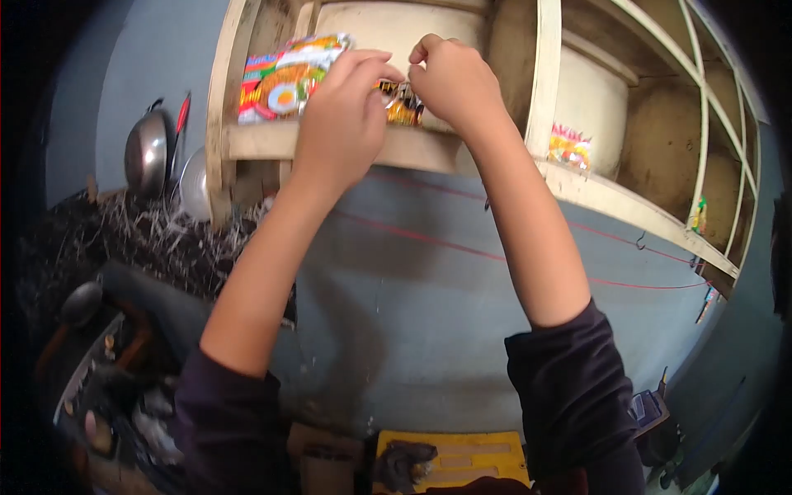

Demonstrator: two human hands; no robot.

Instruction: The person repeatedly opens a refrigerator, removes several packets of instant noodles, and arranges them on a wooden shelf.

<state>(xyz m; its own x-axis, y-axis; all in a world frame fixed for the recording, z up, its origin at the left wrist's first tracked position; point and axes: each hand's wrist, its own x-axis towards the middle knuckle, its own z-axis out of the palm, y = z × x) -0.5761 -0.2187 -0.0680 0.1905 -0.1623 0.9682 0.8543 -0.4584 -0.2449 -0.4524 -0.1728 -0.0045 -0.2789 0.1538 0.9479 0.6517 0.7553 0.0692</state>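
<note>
Overlapping one packet (285,89), left hand (342,111) half-curls its fingers, right hand (458,81) curls tighter, holds unclear.

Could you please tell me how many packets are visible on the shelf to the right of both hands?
2: a pink-and-orange packet just right of the thick upright, and a green-and-yellow packet farther right, beside a thin upright. Others may be hidden.

metal pan (147,155) at ten o'clock, red-handled utensil (182,115) beside it, dark cloth (403,464) on yellow surface (495,455) at six o'clock
</note>
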